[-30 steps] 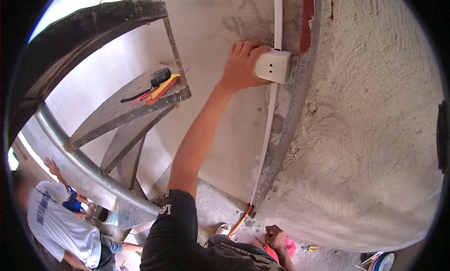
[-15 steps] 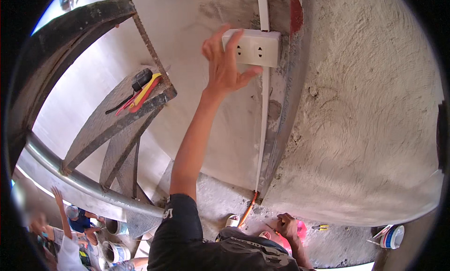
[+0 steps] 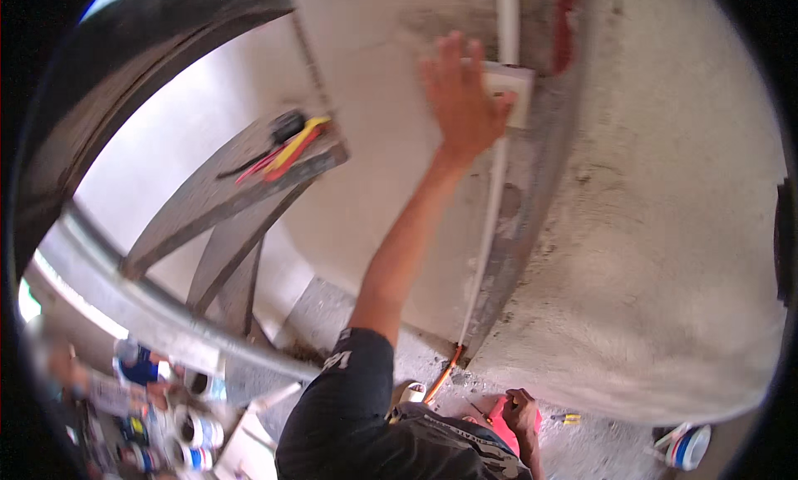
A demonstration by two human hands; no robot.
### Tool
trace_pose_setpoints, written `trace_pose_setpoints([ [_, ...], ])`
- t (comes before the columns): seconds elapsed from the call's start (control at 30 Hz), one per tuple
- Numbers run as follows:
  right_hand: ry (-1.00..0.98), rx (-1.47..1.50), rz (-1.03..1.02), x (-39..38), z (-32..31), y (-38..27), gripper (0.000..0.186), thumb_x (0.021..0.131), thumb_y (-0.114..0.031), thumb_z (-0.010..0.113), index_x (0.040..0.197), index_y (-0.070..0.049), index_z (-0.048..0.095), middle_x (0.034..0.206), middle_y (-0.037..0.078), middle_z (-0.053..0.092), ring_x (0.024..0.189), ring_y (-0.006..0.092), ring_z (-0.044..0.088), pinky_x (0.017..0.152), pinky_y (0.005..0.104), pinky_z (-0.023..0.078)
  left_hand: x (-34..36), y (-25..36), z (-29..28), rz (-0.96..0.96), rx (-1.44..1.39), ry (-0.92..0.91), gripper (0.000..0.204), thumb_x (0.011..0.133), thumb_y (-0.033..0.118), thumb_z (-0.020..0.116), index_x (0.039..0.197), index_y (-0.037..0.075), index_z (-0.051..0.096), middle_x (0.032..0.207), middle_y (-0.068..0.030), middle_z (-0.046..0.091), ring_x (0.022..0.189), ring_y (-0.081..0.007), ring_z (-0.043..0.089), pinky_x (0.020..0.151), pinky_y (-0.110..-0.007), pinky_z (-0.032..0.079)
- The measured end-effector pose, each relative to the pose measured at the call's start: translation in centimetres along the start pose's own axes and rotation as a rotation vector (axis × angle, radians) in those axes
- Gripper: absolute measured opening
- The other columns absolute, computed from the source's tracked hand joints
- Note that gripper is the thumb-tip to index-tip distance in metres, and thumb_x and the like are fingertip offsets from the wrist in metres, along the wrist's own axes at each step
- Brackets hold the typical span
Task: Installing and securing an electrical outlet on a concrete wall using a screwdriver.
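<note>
My left hand [image 3: 461, 106] is raised against the wall, fingers spread, palm over the left part of a white double socket box [image 3: 517, 89]. Its thumb lies across the socket's face, and the hand hides most of the box. White cable trunking [image 3: 492, 206] runs above and below the box. Low down near my body, my right hand [image 3: 520, 409] is curled in front of a pink bag [image 3: 502, 423]. A thin shaft like a screwdriver's [image 3: 480, 412] shows beside it; whether the hand grips it is unclear.
On a metal stair tread [image 3: 233, 160] at left lie a black tape-like roll [image 3: 288, 127] and yellow-and-red-handled tools [image 3: 291, 152]. A curved rail [image 3: 166, 301] passes below. Orange conduit [image 3: 444, 374] meets the floor. Pliers [image 3: 572, 418] and a bucket [image 3: 688, 447] are right; people and buckets [image 3: 199, 430] lower left.
My left hand has gone from beside the socket box's left edge to lying over its face. The whole view has shifted, with some blur. My right hand stays low near the pink bag.
</note>
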State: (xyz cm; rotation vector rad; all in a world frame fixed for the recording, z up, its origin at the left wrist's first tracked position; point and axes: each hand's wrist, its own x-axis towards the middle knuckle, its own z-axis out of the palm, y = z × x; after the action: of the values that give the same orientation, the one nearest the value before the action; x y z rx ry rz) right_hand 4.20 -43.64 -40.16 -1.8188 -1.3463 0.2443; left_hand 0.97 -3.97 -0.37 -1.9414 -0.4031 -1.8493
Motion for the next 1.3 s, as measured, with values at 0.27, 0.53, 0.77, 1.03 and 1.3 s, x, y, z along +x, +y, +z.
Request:
trace_pose_setpoints([
  [0.27,-0.009,0.032,-0.079,-0.3,2.2,0.5,0.016,0.067,0.001,0.054,0.081,-0.001,0.062,0.073,0.018,0.061,0.065,0.0331,0.061,0.058,0.0384,0.049,-9.0,2.7,-11.7,0.004,-0.373,-0.406,0.039,0.074,0.017,0.066,0.11,0.007,0.057,0.114,-0.0132,0.057,0.107,-0.0283,0.055,0.092,-0.039,0.043],
  [0.53,-0.254,0.11,-0.204,0.3,3.7,0.9,0.016,0.069,-0.005,0.058,0.084,-0.001,0.063,0.075,0.019,0.062,0.067,0.0342,0.062,0.06,0.0395,0.051,3.3,-10.6,-25.4,-0.589,0.188,-0.405,0.016,0.082,0.026,0.059,0.085,0.013,0.067,0.074,-0.0061,0.067,0.068,-0.0191,0.065,0.064,-0.033,0.049],
  [0.77,-0.216,0.168,-0.383,3.8,5.7,-1.3,0.016,0.067,0.0,0.059,0.082,-0.001,0.061,0.079,0.018,0.061,0.07,0.0342,0.061,0.062,0.0383,0.051,5.3,-8.7,-25.3,-0.583,0.403,-1.05,0.034,0.071,0.045,0.067,0.077,0.013,0.073,0.065,-0.0064,0.065,0.062,-0.0228,0.063,0.062,-0.034,0.048],
  [1.03,-0.22,0.233,-0.491,5.0,7.4,-4.0,0.015,0.069,-0.004,0.061,0.085,-0.004,0.061,0.08,0.012,0.061,0.069,0.0301,0.062,0.058,0.0385,0.052,5.0,-7.6,-28.6,-0.406,0.464,-0.735,0.028,0.065,0.034,0.071,0.078,0.009,0.073,0.061,-0.0061,0.065,0.057,-0.022,0.062,0.058,-0.032,0.048],
  [1.3,-0.167,0.531,-0.51,10.4,3.1,-12.4,0.019,0.075,-0.015,0.064,0.086,0.001,0.06,0.079,0.015,0.059,0.06,0.0257,0.054,0.056,0.0355,0.045,-16.5,1.7,-36.0,-0.865,-0.132,-0.51,0.023,0.064,0.009,0.073,0.086,0.006,0.068,0.078,-0.0021,0.067,0.071,-0.0093,0.06,0.064,-0.026,0.047],
])
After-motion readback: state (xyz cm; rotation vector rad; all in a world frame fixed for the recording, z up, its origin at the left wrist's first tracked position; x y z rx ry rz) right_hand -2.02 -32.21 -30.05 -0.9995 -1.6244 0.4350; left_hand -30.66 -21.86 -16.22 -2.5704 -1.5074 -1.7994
